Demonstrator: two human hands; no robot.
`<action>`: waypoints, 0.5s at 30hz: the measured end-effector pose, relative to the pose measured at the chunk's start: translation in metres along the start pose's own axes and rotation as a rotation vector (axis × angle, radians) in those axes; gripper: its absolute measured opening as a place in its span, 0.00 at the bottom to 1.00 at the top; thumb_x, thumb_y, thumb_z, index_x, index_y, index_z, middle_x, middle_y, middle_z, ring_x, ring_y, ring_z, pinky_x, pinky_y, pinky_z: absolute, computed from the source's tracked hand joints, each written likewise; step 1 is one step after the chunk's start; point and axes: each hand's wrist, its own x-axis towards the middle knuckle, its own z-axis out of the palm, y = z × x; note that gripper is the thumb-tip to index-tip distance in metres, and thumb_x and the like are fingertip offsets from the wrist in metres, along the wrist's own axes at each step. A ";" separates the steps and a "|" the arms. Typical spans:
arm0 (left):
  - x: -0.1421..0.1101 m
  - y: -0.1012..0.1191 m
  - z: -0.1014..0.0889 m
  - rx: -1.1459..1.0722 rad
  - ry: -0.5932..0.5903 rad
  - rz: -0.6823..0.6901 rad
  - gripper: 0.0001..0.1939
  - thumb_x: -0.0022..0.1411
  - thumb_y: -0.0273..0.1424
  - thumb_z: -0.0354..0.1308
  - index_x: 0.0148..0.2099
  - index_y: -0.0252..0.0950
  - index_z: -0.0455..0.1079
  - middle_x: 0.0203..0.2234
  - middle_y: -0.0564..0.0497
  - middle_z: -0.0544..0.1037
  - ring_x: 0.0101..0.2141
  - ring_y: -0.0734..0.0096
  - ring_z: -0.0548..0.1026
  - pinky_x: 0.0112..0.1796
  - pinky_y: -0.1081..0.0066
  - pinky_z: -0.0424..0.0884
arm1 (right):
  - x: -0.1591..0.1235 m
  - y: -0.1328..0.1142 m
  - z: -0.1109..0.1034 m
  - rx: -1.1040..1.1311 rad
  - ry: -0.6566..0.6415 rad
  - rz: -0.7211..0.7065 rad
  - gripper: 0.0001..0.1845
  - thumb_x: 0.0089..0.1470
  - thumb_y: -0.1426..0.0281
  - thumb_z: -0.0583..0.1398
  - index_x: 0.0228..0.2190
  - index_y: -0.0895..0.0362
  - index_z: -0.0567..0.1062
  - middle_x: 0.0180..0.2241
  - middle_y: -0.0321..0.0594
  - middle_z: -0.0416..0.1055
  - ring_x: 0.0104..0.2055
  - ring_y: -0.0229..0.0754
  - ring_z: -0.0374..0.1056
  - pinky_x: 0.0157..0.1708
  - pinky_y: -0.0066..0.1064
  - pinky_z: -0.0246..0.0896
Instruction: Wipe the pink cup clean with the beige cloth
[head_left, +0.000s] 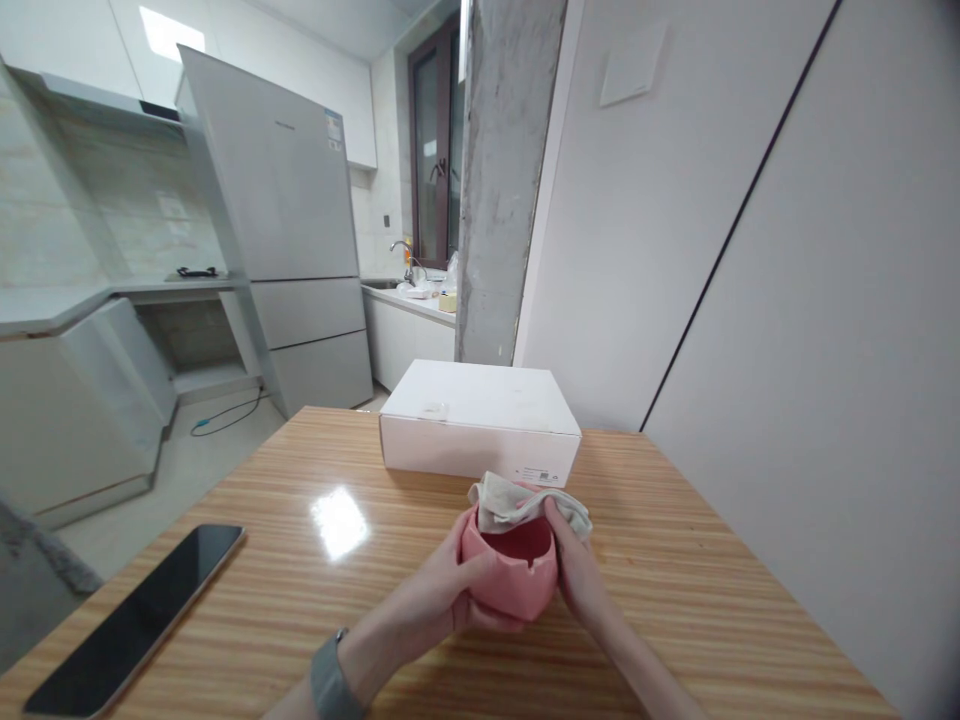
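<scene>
A pink bowl-like pot [510, 585] with a small notch in its rim is tilted so that its hollow inside shows. My left hand [465, 575] wraps round its left side, with the thumb on the outer wall and fingers beneath. My right hand [571, 560] is at the right rim, thumb pressing a pale grey cloth [501, 503] against it. The cloth drapes over the far rim and hangs out to the right. Most of the right fingers are hidden behind the pot and cloth.
Just beyond my hands a white cardboard box [480, 445] lies on the wood-grain table [675, 600]. A dark-screened phone [142, 615] rests at the table's left edge. A pale wall [787, 330] runs along the right; a fridge [277, 190] stands behind at left.
</scene>
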 end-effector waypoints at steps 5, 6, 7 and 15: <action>0.004 0.004 -0.002 -0.021 0.059 -0.049 0.25 0.61 0.43 0.55 0.58 0.42 0.60 0.54 0.41 0.69 0.40 0.54 0.77 0.29 0.61 0.78 | 0.007 -0.001 -0.002 0.038 -0.070 0.070 0.23 0.47 0.52 0.64 0.39 0.54 0.78 0.42 0.41 0.77 0.49 0.51 0.70 0.54 0.41 0.58; 0.005 0.005 -0.003 -0.011 0.086 -0.025 0.26 0.60 0.41 0.57 0.59 0.43 0.58 0.55 0.41 0.68 0.40 0.53 0.77 0.29 0.61 0.78 | 0.006 -0.001 0.000 0.028 -0.061 0.060 0.23 0.47 0.51 0.64 0.39 0.54 0.78 0.43 0.41 0.77 0.50 0.51 0.69 0.55 0.41 0.58; 0.006 0.005 -0.003 -0.006 0.116 -0.002 0.28 0.59 0.40 0.59 0.59 0.45 0.57 0.56 0.42 0.67 0.40 0.53 0.77 0.28 0.61 0.78 | 0.004 -0.001 0.002 0.017 -0.042 0.043 0.24 0.46 0.51 0.64 0.40 0.54 0.78 0.44 0.41 0.76 0.51 0.51 0.68 0.55 0.41 0.58; 0.006 0.007 0.008 -0.032 0.255 0.266 0.41 0.50 0.30 0.67 0.62 0.50 0.50 0.62 0.43 0.58 0.53 0.51 0.69 0.40 0.61 0.76 | -0.032 0.008 0.022 -0.230 -0.123 -0.321 0.19 0.56 0.56 0.59 0.47 0.50 0.74 0.53 0.38 0.68 0.62 0.44 0.53 0.63 0.37 0.42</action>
